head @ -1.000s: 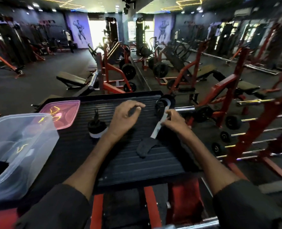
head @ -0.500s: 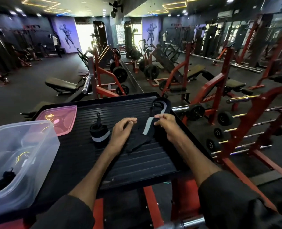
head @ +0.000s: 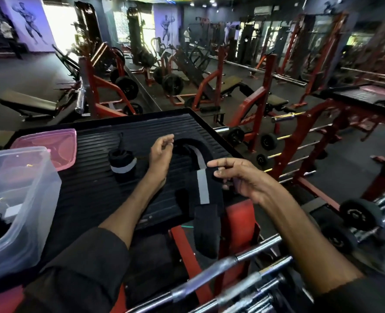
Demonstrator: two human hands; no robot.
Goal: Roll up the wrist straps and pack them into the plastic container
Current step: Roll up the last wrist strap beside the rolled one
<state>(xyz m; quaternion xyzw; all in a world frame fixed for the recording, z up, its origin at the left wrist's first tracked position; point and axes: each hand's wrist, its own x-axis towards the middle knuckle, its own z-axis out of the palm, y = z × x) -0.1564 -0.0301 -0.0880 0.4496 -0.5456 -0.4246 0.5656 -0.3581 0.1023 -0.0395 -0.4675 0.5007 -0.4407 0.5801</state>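
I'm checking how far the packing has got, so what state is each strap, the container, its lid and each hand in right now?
Unrolled wrist strap: stretched out flat, near end hanging over the platform edge.
Rolled wrist strap: rolled up, standing on the platform.
Plastic container: open, something dark inside.
Pink lid: off, lying behind the container.
Left hand: loosely curled, empty.
Right hand: pinching the unrolled strap.

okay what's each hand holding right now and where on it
The right hand pinches the unrolled wrist strap at its upper edge, beside the grey stripe. The left hand is open above the strap's far end, holding nothing.
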